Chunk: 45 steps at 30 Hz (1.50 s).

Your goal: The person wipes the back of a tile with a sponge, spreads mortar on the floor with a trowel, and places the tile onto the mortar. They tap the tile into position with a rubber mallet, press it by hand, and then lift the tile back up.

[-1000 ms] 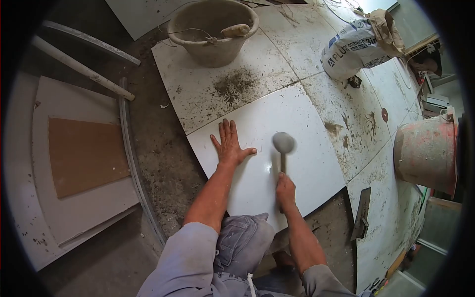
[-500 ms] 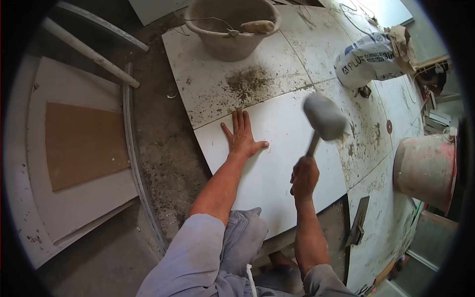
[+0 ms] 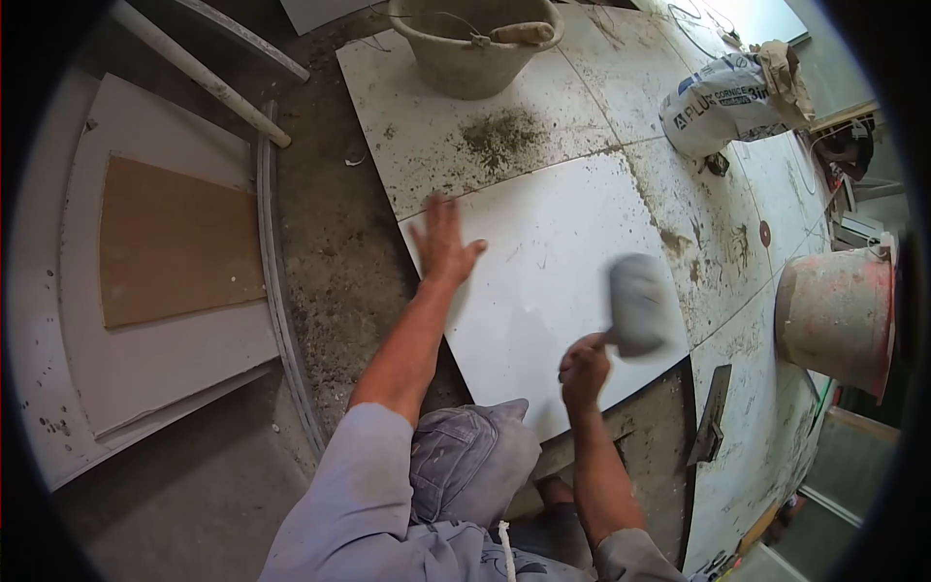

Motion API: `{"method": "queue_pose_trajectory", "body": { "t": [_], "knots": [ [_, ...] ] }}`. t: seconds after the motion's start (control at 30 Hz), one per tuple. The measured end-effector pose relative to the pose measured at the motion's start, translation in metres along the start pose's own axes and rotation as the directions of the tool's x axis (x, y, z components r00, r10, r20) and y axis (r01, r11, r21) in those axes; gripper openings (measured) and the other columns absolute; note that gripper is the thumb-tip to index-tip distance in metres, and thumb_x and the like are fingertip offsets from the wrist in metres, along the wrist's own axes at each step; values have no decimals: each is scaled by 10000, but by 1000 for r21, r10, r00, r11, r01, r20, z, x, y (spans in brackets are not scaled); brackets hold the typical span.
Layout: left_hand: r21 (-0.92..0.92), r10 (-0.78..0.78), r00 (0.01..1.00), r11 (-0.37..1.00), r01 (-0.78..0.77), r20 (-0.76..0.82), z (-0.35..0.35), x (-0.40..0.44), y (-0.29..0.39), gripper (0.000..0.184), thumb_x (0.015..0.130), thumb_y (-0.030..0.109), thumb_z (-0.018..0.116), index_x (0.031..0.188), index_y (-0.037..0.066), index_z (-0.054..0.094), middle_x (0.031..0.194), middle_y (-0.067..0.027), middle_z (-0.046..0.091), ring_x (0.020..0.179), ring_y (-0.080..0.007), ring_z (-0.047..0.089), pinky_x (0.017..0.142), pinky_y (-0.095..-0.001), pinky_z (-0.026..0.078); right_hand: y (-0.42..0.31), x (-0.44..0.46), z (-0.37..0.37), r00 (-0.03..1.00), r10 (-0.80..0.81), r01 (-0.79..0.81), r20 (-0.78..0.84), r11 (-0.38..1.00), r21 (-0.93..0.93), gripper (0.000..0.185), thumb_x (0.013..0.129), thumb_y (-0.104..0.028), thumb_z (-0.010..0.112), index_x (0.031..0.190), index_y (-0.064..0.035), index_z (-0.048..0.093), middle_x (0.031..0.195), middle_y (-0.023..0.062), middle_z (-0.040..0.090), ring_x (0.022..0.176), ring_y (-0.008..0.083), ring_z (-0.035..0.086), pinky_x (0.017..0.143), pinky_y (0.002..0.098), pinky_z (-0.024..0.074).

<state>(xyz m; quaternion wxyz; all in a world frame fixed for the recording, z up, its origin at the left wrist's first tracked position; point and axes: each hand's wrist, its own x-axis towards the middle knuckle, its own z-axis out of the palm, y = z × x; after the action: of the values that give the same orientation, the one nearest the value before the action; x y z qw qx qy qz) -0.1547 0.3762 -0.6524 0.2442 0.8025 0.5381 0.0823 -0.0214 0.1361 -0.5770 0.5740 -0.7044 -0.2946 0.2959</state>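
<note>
A large white floor tile [image 3: 553, 252] lies in front of me, its far edge against a dirt-specked tile. My left hand [image 3: 445, 248] is over its left edge with the fingers spread, slightly blurred; whether it touches the surface I cannot tell. In my right hand [image 3: 585, 372] is the handle of a rubber mallet [image 3: 637, 305]. The grey mallet head is smeared by motion over the right part of the tile. Most of the handle is hidden by my fingers.
A mortar-stained bucket [image 3: 475, 58] stands on the far tiles. At the right are a cornice compound bag [image 3: 722, 102], a tipped bucket [image 3: 834, 310] and a trowel [image 3: 713, 417]. Boards with a brown panel [image 3: 179, 242] lie left, beside a long metal strip [image 3: 276, 281].
My left hand has slid left toward the tile's edge. The mallet has come nearer to me, toward the tile's near right corner. The camera view has shifted slightly.
</note>
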Motion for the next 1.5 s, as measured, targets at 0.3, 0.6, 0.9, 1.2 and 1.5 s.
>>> {"method": "queue_pose_trajectory", "body": {
  "t": [0.3, 0.6, 0.9, 1.2, 1.5],
  "knots": [
    [-302, -443, 850, 883, 359, -285, 21, -36, -11, 1002, 757, 377, 687, 1432, 31, 31, 1480, -220, 74, 1382, -342, 51, 1078, -555, 40, -60, 31, 41, 995, 72, -77, 63, 993, 84, 443, 961, -400, 366, 723, -33, 438, 527, 64, 457, 466, 188, 480, 448, 315, 398],
    [-588, -438, 865, 776, 227, -244, 30, -55, -19, 983, 752, 283, 701, 1424, 17, 35, 1464, -222, 144, 1345, -366, 177, 1093, -412, 205, -53, 35, 65, 988, 103, -78, 111, 975, -207, 486, 959, -438, 352, 721, -27, 454, 514, 0, 409, 487, 88, 418, 431, 298, 353],
    [-549, -409, 870, 810, 207, -276, 22, -42, -21, 957, 765, 239, 688, 1414, -17, 33, 1453, -251, 141, 1333, -388, 196, 1095, -422, 195, -46, 40, 83, 988, 100, -49, 121, 928, -369, 469, 947, -380, 429, 675, 2, 449, 548, 109, 477, 509, 172, 459, 495, 335, 400],
    [-534, -358, 869, 835, 135, -340, 32, -45, -25, 803, 838, 200, 584, 1407, -35, 68, 1451, -249, 155, 1337, -374, 199, 1099, -425, 171, 49, 17, 69, 966, -40, 204, 254, 720, -663, 357, 947, -330, 408, 766, -27, 462, 596, 172, 497, 583, 383, 536, 524, 403, 428],
    [-536, -377, 851, 833, 140, -365, 35, -41, -30, 697, 871, 165, 514, 1406, -31, 114, 1433, -252, 215, 1314, -394, 241, 1076, -425, 215, 25, 41, 88, 945, -224, 323, 238, 750, -577, 495, 947, -454, 348, 750, -20, 485, 613, 173, 515, 530, 375, 488, 502, 421, 392]
  ]
}}
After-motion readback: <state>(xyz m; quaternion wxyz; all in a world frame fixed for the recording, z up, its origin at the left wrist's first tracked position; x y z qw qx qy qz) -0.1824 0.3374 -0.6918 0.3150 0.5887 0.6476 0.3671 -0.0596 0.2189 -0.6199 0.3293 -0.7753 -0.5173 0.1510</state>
